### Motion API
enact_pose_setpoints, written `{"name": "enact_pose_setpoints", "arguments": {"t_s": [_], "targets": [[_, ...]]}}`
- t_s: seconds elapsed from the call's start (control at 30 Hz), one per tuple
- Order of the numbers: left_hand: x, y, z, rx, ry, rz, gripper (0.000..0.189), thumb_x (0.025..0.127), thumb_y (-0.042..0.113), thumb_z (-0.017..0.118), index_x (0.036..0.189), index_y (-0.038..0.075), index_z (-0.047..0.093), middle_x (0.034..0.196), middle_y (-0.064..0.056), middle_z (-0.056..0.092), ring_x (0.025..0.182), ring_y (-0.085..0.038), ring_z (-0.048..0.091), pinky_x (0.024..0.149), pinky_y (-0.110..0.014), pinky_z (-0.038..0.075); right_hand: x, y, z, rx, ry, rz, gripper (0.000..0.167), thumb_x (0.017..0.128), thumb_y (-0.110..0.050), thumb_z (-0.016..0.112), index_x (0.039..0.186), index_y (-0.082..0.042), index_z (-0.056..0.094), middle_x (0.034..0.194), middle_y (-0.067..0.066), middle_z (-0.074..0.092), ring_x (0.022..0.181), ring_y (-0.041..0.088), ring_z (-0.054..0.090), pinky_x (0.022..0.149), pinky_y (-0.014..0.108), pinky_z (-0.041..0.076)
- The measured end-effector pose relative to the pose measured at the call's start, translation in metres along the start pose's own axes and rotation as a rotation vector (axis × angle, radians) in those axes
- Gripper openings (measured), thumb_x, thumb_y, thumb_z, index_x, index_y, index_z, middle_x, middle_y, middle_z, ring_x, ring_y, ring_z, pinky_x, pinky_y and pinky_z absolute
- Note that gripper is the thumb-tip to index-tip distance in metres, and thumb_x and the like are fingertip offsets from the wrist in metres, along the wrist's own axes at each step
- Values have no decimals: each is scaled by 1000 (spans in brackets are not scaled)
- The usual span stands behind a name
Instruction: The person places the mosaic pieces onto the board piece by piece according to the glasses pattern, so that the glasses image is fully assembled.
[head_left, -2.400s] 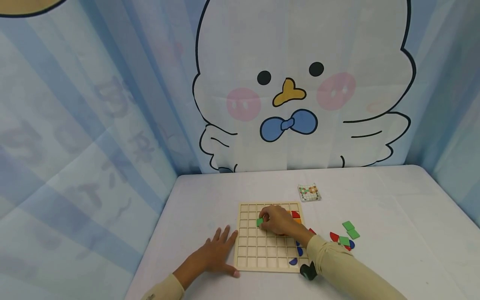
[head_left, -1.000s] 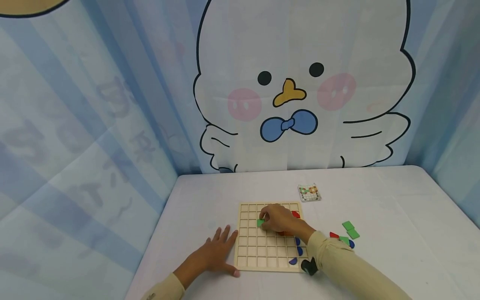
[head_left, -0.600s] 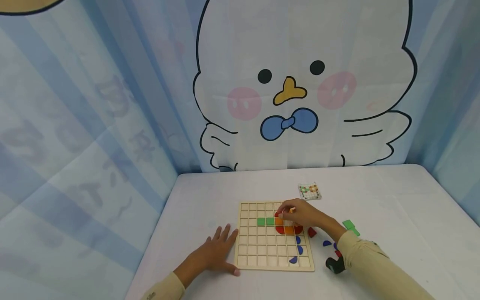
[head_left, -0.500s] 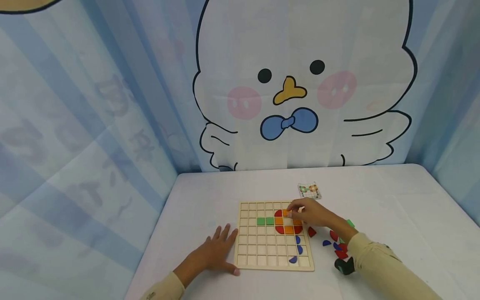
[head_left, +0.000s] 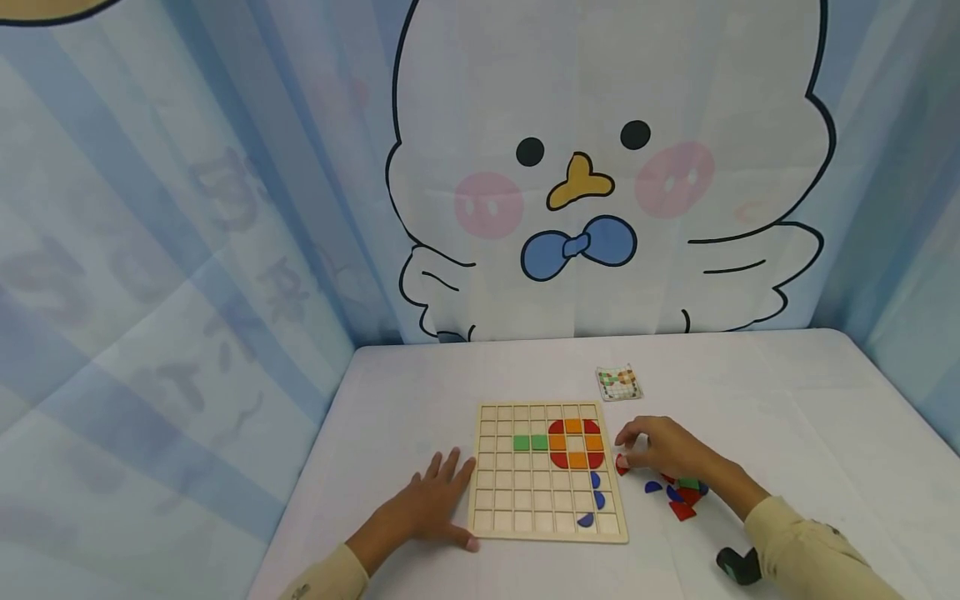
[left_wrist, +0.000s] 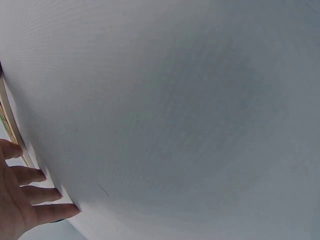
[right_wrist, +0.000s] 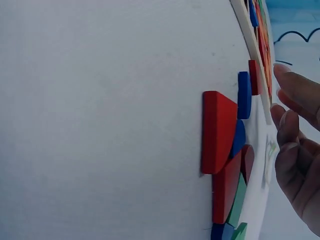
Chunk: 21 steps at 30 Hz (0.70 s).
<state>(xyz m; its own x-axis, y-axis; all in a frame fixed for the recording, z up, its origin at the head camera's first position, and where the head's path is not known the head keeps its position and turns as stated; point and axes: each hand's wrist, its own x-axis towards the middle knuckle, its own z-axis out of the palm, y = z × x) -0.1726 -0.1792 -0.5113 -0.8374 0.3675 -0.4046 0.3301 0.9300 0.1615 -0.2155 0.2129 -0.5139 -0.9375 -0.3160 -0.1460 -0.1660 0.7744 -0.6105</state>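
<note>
A wooden grid board (head_left: pixel 506 503) lies on the white table. On it a ring of red corner pieces and orange squares (head_left: pixel 577 460) adjoins two green squares (head_left: pixel 530 442) in a row. My left hand (head_left: pixel 435 504) rests spread on the table, fingertips at the board's left edge. Off the board's right side hovers my right hand (head_left: pixel 663 446), thumb and fingers apart and lightly bent with nothing between them. Its fingertips are close to a red rounded piece (head_left: pixel 622 464). In the right wrist view that red piece (right_wrist: pixel 254 77) lies beside the board, apart from the fingers.
Three blue half-circles (head_left: pixel 598 500) lie on the board's right part. Right of the board sits a loose pile of red, blue and green pieces (head_left: pixel 682 509), partly behind my right forearm. A small pattern card (head_left: pixel 619 383) lies beyond the board. A printed curtain stands behind the table.
My right hand has let go of a green square on the board, touched the ring's top pieces, then moved right off the board. A second green square now shows. My left hand has stayed still.
</note>
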Motion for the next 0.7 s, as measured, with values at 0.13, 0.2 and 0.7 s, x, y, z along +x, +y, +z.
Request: {"name": "enact_pose_setpoints", "arguments": {"t_s": [0.13, 0.2, 0.7], "targets": [[0, -1, 1, 5, 3, 5, 123, 66, 76, 75, 161, 17, 24, 168, -18, 15, 152, -47, 18, 111, -68, 34, -4, 2, 5, -26, -6, -4, 22, 83, -26, 82, 103, -19, 76, 98, -8, 68, 90, 14, 55, 88, 42, 54], [0, -2, 2, 3, 2, 7, 123, 66, 76, 75, 161, 17, 23, 168, -18, 15, 152, -47, 18, 111, -68, 33, -5, 3, 7, -32, -9, -12, 23, 83, -25, 82, 104, -19, 77, 97, -8, 66, 89, 14, 54, 87, 40, 54], [-2, -1, 0, -13, 8, 17, 122, 67, 75, 75, 161, 16, 24, 167, -19, 15, 152, -47, 18, 112, -68, 33, -2, 6, 6, -64, -56, -42, 18, 84, -27, 82, 91, -23, 66, 90, -9, 60, 86, 14, 53, 75, 30, 47]]}}
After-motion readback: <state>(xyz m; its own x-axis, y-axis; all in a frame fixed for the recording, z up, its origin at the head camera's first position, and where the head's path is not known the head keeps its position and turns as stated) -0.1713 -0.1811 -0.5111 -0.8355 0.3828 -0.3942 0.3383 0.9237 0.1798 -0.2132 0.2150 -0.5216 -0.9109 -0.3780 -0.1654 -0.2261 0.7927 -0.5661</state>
